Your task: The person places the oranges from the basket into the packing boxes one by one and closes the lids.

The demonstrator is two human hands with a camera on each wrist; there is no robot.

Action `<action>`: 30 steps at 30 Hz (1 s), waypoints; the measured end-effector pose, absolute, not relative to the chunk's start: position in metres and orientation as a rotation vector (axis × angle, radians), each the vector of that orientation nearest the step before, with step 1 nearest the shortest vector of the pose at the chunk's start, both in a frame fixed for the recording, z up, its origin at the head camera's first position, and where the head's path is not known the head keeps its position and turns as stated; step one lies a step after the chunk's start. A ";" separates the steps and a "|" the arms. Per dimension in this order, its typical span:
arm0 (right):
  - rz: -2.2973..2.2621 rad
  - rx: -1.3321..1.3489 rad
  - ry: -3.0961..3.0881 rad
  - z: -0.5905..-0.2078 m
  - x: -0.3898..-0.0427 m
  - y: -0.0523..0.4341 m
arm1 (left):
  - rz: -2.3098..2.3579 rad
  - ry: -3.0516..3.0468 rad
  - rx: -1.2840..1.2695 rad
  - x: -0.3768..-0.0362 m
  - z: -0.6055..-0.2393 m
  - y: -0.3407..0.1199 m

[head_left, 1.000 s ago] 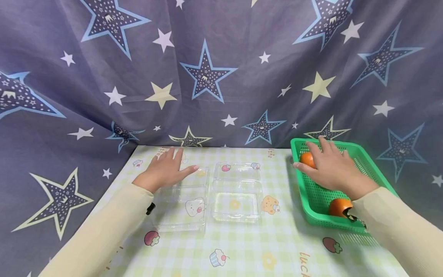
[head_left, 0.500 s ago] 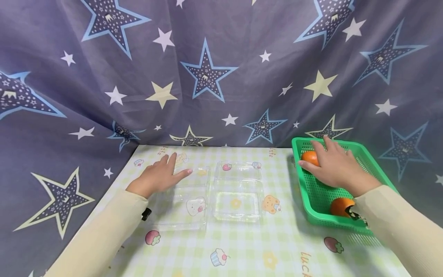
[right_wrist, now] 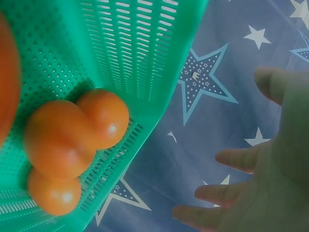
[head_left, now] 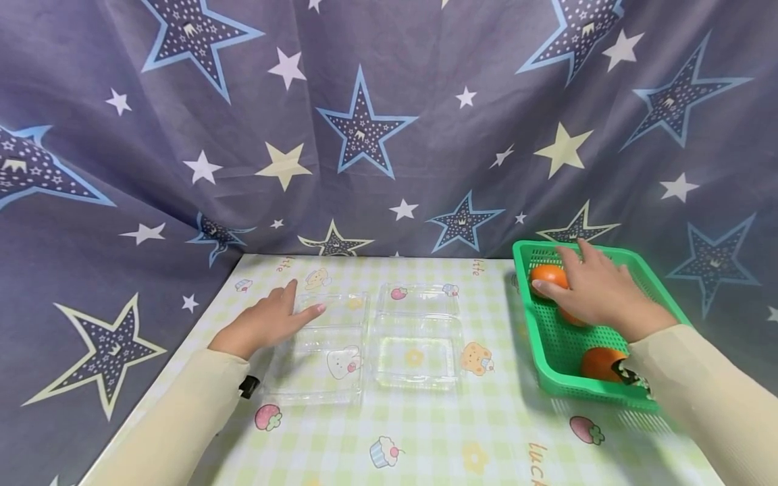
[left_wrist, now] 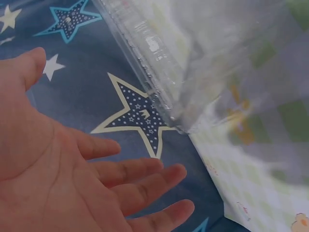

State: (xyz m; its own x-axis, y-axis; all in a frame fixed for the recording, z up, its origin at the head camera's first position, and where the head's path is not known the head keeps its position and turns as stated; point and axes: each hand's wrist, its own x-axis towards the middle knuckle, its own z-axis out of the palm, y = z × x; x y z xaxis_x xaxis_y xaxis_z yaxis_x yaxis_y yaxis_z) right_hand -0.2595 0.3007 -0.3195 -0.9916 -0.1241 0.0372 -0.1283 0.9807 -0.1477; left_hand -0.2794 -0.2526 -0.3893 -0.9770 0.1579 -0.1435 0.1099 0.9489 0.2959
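Two clear plastic clamshell boxes lie open side by side on the table, the left box [head_left: 322, 351] and the right box [head_left: 417, 337]. My left hand [head_left: 267, 320] hovers flat and open at the left box's back left edge; in the left wrist view the palm [left_wrist: 72, 179] is bare, with the box's corner [left_wrist: 159, 72] beyond it. My right hand [head_left: 598, 290] spreads open over the green basket [head_left: 527, 317], its thumb beside an orange [head_left: 547, 275]. A second orange [head_left: 602, 363] lies near the front. The right wrist view shows the spread fingers [right_wrist: 231, 159] apart from three oranges [right_wrist: 63, 140].
The table [head_left: 425, 439] wears a pale checked cloth with cartoon prints. A grey-blue starred curtain [head_left: 365, 135] hangs behind and drapes down both sides. The basket stands at the table's right edge. Cream sleeves cover both forearms.
My left hand has drawn back and to the left, off the left box's lid. My right hand has shifted slightly right in the basket, uncovering more of the far orange.
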 end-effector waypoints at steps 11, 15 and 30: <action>0.276 0.187 -3.116 -0.321 -0.264 0.309 | 0.539 2.863 0.218 -0.274 -0.397 -0.261; 0.292 0.181 -3.112 -0.321 -0.268 0.312 | 0.538 2.855 0.201 -0.275 -0.404 -0.267; 0.298 0.155 -3.153 -0.322 -0.276 0.318 | 0.623 2.801 0.087 -0.262 -0.412 -0.283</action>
State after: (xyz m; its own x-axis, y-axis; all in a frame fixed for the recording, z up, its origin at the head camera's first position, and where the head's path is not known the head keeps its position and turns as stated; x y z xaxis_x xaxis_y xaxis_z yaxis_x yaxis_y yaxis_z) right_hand -0.2762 0.3181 -0.3225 -0.9948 -0.1003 -0.0203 -0.0947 0.9776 -0.1880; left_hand -0.2618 -0.2830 -0.4125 -0.9618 0.1163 -0.2477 0.0003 0.9056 0.4241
